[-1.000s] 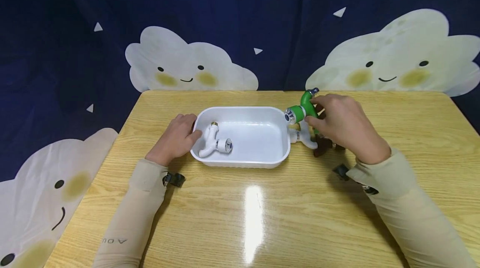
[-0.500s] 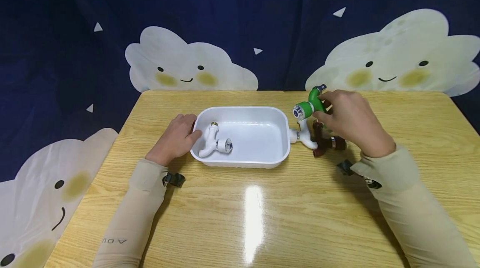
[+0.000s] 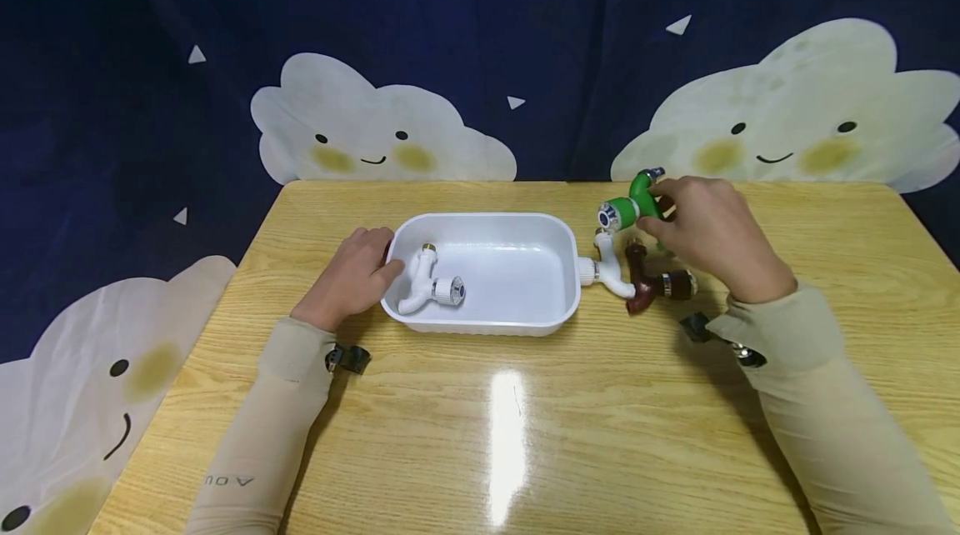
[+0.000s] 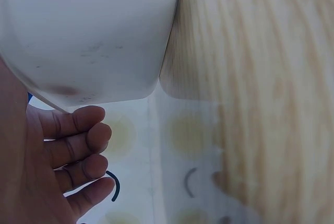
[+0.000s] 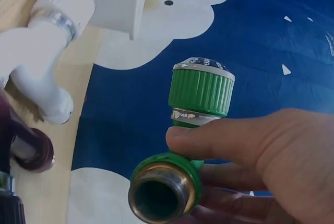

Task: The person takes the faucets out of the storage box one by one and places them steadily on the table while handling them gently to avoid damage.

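Note:
In the head view my right hand [image 3: 708, 227] pinches a green faucet [image 3: 643, 195] up near the table's back edge. Its ribbed green knob and open threaded end [image 5: 159, 195] face the camera in the right wrist view. On the left, my left hand [image 3: 360, 275] holds the left rim of a white plastic basin [image 3: 480, 325], thumb over the edge and fingers along the outer wall. A white faucet [image 3: 422, 285] lies inside that basin. Just right of the basin is a second white faucet [image 3: 611, 267], with a dark brown faucet [image 3: 643, 281] beside it.
Everything rests on a wood-grain table [image 3: 450, 418]. Behind it hangs a dark blue cloth [image 3: 450, 18] printed with smiling white clouds. The second white faucet's knob sits right at the basin's right wall.
My right hand has moved right and slightly back with the green faucet, away from the basin, uncovering the brown faucet. The left hand and the basin have stayed in place.

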`<state>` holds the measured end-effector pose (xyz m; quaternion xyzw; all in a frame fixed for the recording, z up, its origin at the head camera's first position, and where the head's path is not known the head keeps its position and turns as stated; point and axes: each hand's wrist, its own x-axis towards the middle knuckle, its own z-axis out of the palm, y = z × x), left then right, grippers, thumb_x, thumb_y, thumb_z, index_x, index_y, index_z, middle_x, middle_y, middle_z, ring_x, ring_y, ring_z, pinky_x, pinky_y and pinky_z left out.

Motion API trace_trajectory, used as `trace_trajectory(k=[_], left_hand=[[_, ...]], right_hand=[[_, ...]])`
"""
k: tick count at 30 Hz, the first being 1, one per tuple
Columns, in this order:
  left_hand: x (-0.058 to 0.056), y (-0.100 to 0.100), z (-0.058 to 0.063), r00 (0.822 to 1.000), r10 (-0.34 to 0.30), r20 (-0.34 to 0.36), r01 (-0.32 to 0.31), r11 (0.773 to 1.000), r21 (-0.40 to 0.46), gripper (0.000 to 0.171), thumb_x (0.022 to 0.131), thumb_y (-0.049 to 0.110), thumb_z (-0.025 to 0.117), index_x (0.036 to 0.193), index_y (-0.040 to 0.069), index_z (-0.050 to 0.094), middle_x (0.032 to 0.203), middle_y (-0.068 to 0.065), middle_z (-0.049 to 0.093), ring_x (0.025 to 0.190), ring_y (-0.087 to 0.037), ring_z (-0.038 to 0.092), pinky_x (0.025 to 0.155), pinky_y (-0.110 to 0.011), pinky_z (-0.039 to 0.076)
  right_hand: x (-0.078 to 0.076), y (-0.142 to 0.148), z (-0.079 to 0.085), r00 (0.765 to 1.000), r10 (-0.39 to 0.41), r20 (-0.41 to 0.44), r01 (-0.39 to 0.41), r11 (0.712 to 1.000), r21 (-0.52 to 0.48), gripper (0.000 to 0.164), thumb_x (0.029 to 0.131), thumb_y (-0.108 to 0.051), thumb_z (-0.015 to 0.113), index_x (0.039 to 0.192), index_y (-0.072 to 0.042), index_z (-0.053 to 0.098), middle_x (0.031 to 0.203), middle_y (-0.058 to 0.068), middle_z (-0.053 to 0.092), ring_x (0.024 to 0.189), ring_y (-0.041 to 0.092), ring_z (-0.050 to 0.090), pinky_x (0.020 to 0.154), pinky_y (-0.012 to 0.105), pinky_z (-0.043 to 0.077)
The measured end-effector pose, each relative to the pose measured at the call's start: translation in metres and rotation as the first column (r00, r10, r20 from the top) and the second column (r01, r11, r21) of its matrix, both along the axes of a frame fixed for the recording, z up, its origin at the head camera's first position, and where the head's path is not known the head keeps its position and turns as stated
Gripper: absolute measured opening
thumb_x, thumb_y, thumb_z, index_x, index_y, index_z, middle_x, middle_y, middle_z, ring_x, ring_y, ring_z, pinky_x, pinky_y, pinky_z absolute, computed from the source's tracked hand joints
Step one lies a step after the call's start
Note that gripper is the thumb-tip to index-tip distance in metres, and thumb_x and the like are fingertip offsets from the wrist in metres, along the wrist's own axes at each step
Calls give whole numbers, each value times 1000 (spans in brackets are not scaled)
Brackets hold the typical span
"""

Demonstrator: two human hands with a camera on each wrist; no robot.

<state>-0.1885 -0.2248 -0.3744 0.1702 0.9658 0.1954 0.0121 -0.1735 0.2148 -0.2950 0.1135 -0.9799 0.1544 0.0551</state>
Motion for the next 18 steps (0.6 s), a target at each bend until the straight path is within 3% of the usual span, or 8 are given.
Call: trace_trajectory(k=[11,18], left_hand=[[0,1,-1,1000,3,10,-3,1000,6,37,97,23,50,120,-3,62,95,-15,63,96,-32,51,86,-44,41],[0,0,0,1000,4,14,-4,1000,6,37,97,24,50,120,-3,62,100,-16,66,98,-32,52,87,-45,42]], right_hand=[[-7,10,-8,1000,-4,2,4,1000,1,25,90,-24,78,102,-3,73,94,23,78,82,37,75,65,46,51],[-12,15,-12,1000,-18,25,18,1000,8,30,89,-25,78,106,0,72,96,24,77,82,38,72,63,41,47]])
